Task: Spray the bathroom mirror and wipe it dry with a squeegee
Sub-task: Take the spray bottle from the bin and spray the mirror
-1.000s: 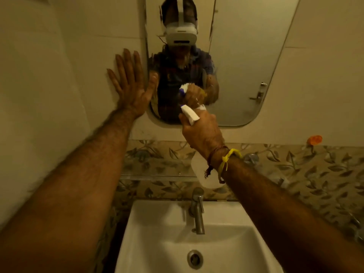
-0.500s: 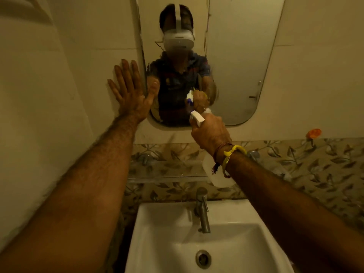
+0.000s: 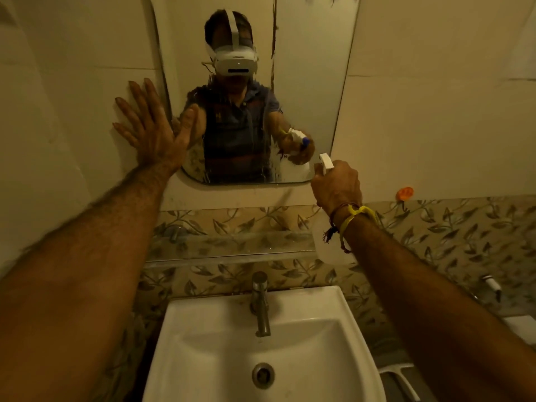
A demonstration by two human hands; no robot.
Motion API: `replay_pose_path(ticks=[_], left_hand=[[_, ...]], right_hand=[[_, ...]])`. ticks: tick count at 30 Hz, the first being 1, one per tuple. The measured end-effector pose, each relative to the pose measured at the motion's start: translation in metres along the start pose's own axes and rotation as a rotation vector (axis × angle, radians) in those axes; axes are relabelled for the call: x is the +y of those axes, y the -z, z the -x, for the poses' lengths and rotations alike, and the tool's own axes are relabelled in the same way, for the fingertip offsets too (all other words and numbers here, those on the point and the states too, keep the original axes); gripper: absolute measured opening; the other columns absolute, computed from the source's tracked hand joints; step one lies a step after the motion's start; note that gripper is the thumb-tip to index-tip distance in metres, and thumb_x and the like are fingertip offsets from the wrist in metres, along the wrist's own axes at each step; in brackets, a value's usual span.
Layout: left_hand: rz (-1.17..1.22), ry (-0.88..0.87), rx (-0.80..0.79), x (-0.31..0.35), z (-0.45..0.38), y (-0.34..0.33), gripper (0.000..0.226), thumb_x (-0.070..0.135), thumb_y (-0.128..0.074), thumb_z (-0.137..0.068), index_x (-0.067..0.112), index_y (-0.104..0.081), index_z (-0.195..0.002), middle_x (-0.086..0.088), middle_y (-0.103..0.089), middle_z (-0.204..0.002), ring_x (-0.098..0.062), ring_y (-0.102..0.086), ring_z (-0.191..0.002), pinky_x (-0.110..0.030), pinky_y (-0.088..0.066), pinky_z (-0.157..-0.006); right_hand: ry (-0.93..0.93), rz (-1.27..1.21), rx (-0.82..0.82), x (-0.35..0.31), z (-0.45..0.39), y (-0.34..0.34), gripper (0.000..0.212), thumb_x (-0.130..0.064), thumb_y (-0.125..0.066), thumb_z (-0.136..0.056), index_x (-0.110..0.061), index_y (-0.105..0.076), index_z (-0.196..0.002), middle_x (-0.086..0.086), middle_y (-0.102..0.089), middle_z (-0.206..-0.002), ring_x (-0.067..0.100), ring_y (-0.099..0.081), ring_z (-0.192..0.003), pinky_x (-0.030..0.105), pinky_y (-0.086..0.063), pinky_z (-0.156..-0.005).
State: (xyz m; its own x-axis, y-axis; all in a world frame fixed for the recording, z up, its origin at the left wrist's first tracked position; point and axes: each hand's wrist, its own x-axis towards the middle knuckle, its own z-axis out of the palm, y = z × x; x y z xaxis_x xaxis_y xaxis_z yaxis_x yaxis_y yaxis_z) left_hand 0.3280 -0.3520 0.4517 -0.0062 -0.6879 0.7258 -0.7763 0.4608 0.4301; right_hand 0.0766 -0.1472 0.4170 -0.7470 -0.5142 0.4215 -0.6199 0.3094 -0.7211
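The bathroom mirror (image 3: 307,82) hangs on the wall above the sink, with wet streaks running down its lower middle. My left hand (image 3: 150,132) lies flat and open against the wall at the mirror's left edge, its thumb on the glass. My right hand (image 3: 338,184) grips a white spray bottle (image 3: 325,161) by its trigger head, nozzle facing the mirror's lower right corner. The bottle's pale body (image 3: 327,239) hangs below my wrist. A white squeegee (image 3: 398,375) lies at the lower right beside the sink, partly hidden by my arm.
A white sink (image 3: 261,352) with a steel tap (image 3: 261,303) sits directly below. A glass shelf (image 3: 232,245) runs along the leaf-patterned tiles under the mirror. An orange hook (image 3: 405,193) sticks to the wall at right.
My right hand has carried the spray bottle from the mirror's lower middle to its lower right corner. Wet streaks now show on the glass. My left hand stays flat on the wall.
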Motion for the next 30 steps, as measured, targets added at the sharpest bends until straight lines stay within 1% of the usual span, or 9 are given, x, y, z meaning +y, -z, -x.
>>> replay_pose_path(ticks=[3, 7, 11, 14, 17, 19, 24, 27, 30], left_hand=[[-0.028, -0.079, 0.083, 0.013, -0.005, 0.014, 0.101, 0.087, -0.014, -0.090, 0.020, -0.002, -0.164, -0.013, 0.001, -0.171, -0.041, 0.004, -0.157, -0.067, 0.008, -0.118], [-0.051, -0.238, 0.155, 0.019, -0.037, 0.034, 0.092, 0.079, -0.020, -0.097, 0.017, -0.003, -0.164, -0.015, -0.002, -0.171, -0.040, 0.000, -0.157, -0.063, 0.006, -0.120], [0.075, -0.147, 0.103, 0.022, -0.064, 0.043, 0.094, 0.076, -0.027, -0.096, 0.017, 0.001, -0.164, -0.016, 0.005, -0.171, -0.041, 0.008, -0.156, -0.062, 0.008, -0.121], [0.001, -0.119, 0.086, 0.023, -0.066, 0.037, 0.092, 0.072, -0.031, -0.095, 0.021, 0.003, -0.164, -0.017, 0.009, -0.170, -0.041, 0.011, -0.156, -0.064, 0.007, -0.121], [-0.026, -0.125, 0.071, 0.016, -0.070, 0.032, 0.090, 0.077, -0.026, -0.092, 0.032, 0.007, -0.162, -0.014, 0.011, -0.170, -0.040, 0.013, -0.156, -0.065, 0.008, -0.120], [-0.026, -0.142, 0.062, 0.013, -0.072, 0.031, 0.090, 0.081, -0.025, -0.090, 0.038, 0.011, -0.160, -0.013, 0.014, -0.170, -0.040, 0.015, -0.155, -0.065, 0.009, -0.119], [-0.054, -0.127, 0.019, 0.015, -0.073, 0.032, 0.094, 0.083, -0.028, -0.087, 0.040, 0.016, -0.159, -0.013, 0.021, -0.168, -0.041, 0.019, -0.154, -0.067, 0.009, -0.118], [-0.067, -0.106, 0.008, 0.020, -0.070, 0.036, 0.094, 0.080, -0.034, -0.091, 0.041, 0.020, -0.157, -0.012, 0.024, -0.167, -0.040, 0.022, -0.153, -0.069, 0.008, -0.117], [-0.056, -0.095, -0.007, 0.026, -0.067, 0.041, 0.094, 0.078, -0.039, -0.092, 0.046, 0.023, -0.154, -0.012, 0.024, -0.168, -0.041, 0.021, -0.153, -0.070, 0.006, -0.116]], right_hand=[[0.033, -0.042, 0.006, -0.008, 0.000, 0.008, 0.031, -0.046, -0.055, -0.092, -0.017, -0.064, -0.095, 0.004, -0.067, -0.086, 0.028, -0.069, -0.071, 0.039, -0.061, -0.067], [0.142, -0.145, 0.032, -0.029, 0.003, 0.012, 0.026, -0.046, -0.058, -0.091, -0.020, -0.063, -0.089, -0.001, -0.064, -0.076, 0.025, -0.067, -0.063, 0.035, -0.060, -0.059], [0.298, -0.266, 0.020, -0.060, 0.005, 0.008, 0.020, -0.043, -0.063, -0.091, -0.025, -0.060, -0.082, -0.011, -0.055, -0.064, 0.012, -0.060, -0.059, 0.025, -0.052, -0.052], [0.401, -0.334, 0.033, -0.093, 0.006, 0.006, 0.023, -0.043, -0.063, -0.093, -0.021, -0.066, -0.086, -0.009, -0.060, -0.067, 0.013, -0.063, -0.061, 0.023, -0.049, -0.051], [0.491, -0.377, 0.002, -0.126, 0.007, 0.007, 0.030, -0.040, -0.063, -0.094, -0.017, -0.065, -0.113, 0.000, -0.069, -0.094, 0.020, -0.068, -0.087, 0.032, -0.060, -0.072], [0.513, -0.388, -0.024, -0.145, 0.005, 0.009, 0.038, -0.039, -0.061, -0.095, -0.016, -0.060, -0.125, 0.004, -0.068, -0.110, 0.024, -0.066, -0.102, 0.041, -0.060, -0.086], [0.582, -0.485, 0.015, -0.179, -0.002, 0.029, 0.029, -0.035, -0.062, -0.095, -0.011, -0.067, -0.109, 0.006, -0.069, -0.091, 0.023, -0.070, -0.078, 0.042, -0.063, -0.065], [0.525, -0.553, 0.046, -0.187, -0.014, 0.044, 0.028, -0.034, -0.062, -0.094, -0.011, -0.068, -0.109, 0.003, -0.070, -0.089, 0.020, -0.071, -0.074, 0.041, -0.063, -0.060], [0.462, -0.596, 0.107, -0.184, -0.028, 0.055, 0.030, -0.036, -0.064, -0.093, -0.011, -0.068, -0.110, -0.004, -0.068, -0.082, 0.002, -0.069, -0.062, 0.021, -0.059, -0.052]])
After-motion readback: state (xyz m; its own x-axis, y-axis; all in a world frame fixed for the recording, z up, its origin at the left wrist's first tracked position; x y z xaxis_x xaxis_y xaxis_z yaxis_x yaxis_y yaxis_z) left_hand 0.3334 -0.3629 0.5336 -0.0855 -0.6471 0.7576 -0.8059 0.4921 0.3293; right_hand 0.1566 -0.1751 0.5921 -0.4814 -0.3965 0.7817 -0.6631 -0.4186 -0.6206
